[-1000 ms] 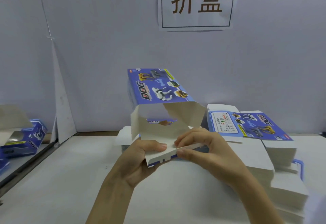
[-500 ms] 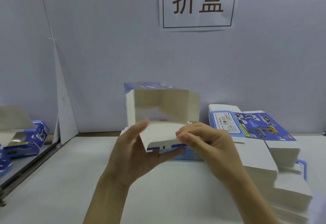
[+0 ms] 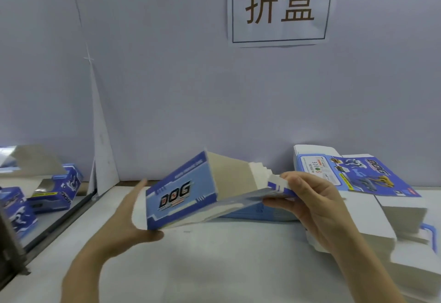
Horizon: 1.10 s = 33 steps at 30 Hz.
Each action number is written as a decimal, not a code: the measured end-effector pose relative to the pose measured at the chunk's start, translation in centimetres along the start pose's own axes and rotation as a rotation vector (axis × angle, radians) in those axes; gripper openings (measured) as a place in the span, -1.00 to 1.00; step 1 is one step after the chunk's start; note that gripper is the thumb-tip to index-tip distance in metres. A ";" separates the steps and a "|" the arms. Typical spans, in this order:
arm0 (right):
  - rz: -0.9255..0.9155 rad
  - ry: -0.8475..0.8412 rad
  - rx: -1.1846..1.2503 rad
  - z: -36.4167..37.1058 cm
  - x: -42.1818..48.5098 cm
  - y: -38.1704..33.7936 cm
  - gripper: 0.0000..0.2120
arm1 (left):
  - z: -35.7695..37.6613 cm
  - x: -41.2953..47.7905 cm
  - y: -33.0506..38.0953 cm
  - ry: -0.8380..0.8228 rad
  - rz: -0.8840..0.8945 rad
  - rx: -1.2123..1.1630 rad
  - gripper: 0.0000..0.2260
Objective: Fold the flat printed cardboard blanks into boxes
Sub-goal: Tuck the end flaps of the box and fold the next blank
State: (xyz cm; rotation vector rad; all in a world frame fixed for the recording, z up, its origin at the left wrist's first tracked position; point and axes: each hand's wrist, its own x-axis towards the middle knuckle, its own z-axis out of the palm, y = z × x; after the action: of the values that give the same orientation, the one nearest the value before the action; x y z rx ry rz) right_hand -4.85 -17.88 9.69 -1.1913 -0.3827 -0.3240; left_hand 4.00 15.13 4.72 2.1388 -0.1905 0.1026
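Note:
A blue printed "DOG" box (image 3: 188, 195) hangs just above the white table (image 3: 214, 267), tilted, its printed end face toward me and its open end to the right. My left hand (image 3: 126, 221) cups the box's left end, thumb under the lower corner and fingers behind the white flap. My right hand (image 3: 310, 204) pinches the blue-edged flap at the open right end, thumb on top and fingers beneath. A stack of flat printed blanks (image 3: 358, 176) lies at the right behind that hand.
Several folded blue boxes (image 3: 57, 190) sit on a lower surface at the left, beyond a metal rail (image 3: 59, 221). A second pile of blanks (image 3: 410, 238) spreads along the right edge. A wall with a paper sign (image 3: 280, 6) closes the back.
The box has turned from open side facing me to lying tilted with its printed end toward me. My left hand moved to its left end; my right hand shifted right with the flap.

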 end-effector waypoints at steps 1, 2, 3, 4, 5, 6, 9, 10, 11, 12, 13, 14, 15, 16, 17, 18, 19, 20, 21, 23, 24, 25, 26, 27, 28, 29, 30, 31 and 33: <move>0.011 0.006 0.003 -0.1 0.1 0.2 -0.58 | 0.2 0.1 -0.1 -0.004 0.019 -0.023 -0.04; 0.019 0.015 0.012 -0.2 0.1 0.3 -0.56 | 0.2 0.0 0.1 0.006 0.036 -0.072 -0.09; 0.024 0.025 0.032 -0.3 0.3 0.5 -0.57 | 0.1 -0.2 0.3 0.007 0.052 -0.139 -0.13; 0.024 0.045 0.061 -0.2 0.4 0.6 -0.62 | -0.2 -0.4 0.5 -0.001 0.081 -0.202 -0.17; 0.021 0.075 0.103 0.0 0.6 0.8 -0.71 | -0.7 -0.7 0.7 -0.010 0.123 -0.258 -0.20; 0.028 0.131 0.167 0.1 0.9 1.2 -0.78 | -1.3 -1.1 1.0 -0.017 0.167 -0.326 -0.21; 0.122 0.387 0.306 0.3 2.7 3.1 -0.68 | -2.6 -2.0 1.3 -0.029 0.228 -0.525 -0.24; 0.155 0.438 0.242 0.7 3.3 3.9 -0.69 | -2.9 -2.1 1.2 -0.019 0.211 -0.577 -0.28; 0.168 0.456 0.097 1.1 3.8 4.9 -0.75 | -3.1 -2.2 0.9 0.002 0.188 -0.645 -0.36; 0.163 0.437 -0.125 1.5 4.3 5.9 -0.81 | -3.3 -2.1 0.5 0.035 0.168 -0.733 -0.48; 0.153 0.372 -0.407 1.5 4.7 7.2 -0.82 | -3.5 -2.0 0.1 0.092 0.124 -0.845 -0.65; 0.161 0.260 -0.720 1.3 5.2 8.7 -0.76 | -3.6 -1.7 -0.3 0.158 0.064 -0.997 -0.83; 0.213 0.115 -1.039 0.8 5.5 10.1 -0.64 | -3.8 -1.4 -0.4 0.238 -0.005 -1.146 -0.96; 0.298 -0.022 -1.321 0.3 5.7 11.4 -0.52 | -4.0 -1.0 -0.5 0.319 -0.057 -1.256 -0.95; 0.376 -0.131 -1.540 0.0 5.8 12.4 -0.43 | -4.6 -0.3 -0.5 0.384 -0.100 -1.344 -0.91; 0.430 -0.212 -1.687 -0.3 5.8 13.1 -0.37 | -5.5 0.5 -0.1 0.442 -0.115 -1.411 -0.90; 0.463 -0.263 -1.763 -0.3 5.8 13.4 -0.33 | -6.6 1.3 0.4 0.497 -0.104 -1.456 -0.90; 0.474 -0.286 -1.793 -0.2 5.7 13.7 -0.30 | -7.9 2.2 1.1 0.555 -0.065 -1.499 -0.91; 0.472 -0.289 -1.802 -0.1 5.8 13.9 -0.27 | -9.4 3.0 2.0 0.601 0.006 -1.552 -0.88; 0.477 -0.291 -1.829 0.1 6.1 14.0 -0.25 | -11.9 4.5 3.8 0.610 0.111 -1.646 -0.71; 0.466 -0.293 -1.867 0.2 6.2 13.9 -0.26 | -12.4 5.1 4.7 0.578 0.102 -1.640 -0.66; 0.420 -0.277 -1.921 0.2 6.2 13.9 -0.29 | -12.3 5.5 5.4 0.520 0.076 -1.575 -0.66; 0.348 -0.243 -1.974 0.1 6.3 13.9 -0.33 | -11.4 5.6 6.0 0.438 0.059 -1.471 -0.72; 0.283 -0.196 -2.007 0.1 6.4 14.0 -0.38 | -9.9 5.5 6.1 0.346 0.061 -1.382 -0.81; 0.250 -0.161 -2.016 0.0 6.4 13.9 -0.41 | -8.1 5.1 6.2 0.261 0.049 -1.304 -0.87; 0.233 -0.147 -2.007 -0.1 6.5 13.9 -0.44 | -5.9 4.6 6.3 0.186 0.016 -1.187 -0.90; 0.198 -0.152 -1.998 -0.3 6.5 14.0 -0.46 | -3.6 4.2 6.1 0.117 -0.016 -1.003 -0.87; 0.168 -0.161 -1.991 -0.5 6.4 14.0 -0.48 | -1.2 3.8 5.7 0.070 -0.026 -0.744 -0.78; 0.090 -0.105 -1.883 -1.0 6.0 14.0 -0.50 | 3.9 3.2 5.1 0.037 0.074 -0.196 -0.65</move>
State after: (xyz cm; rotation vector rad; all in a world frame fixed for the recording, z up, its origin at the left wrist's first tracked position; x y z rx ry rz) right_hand 6.73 -14.32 0.47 -3.0573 0.0086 -0.5495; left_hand 6.24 8.81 7.26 1.9337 -0.2480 0.1599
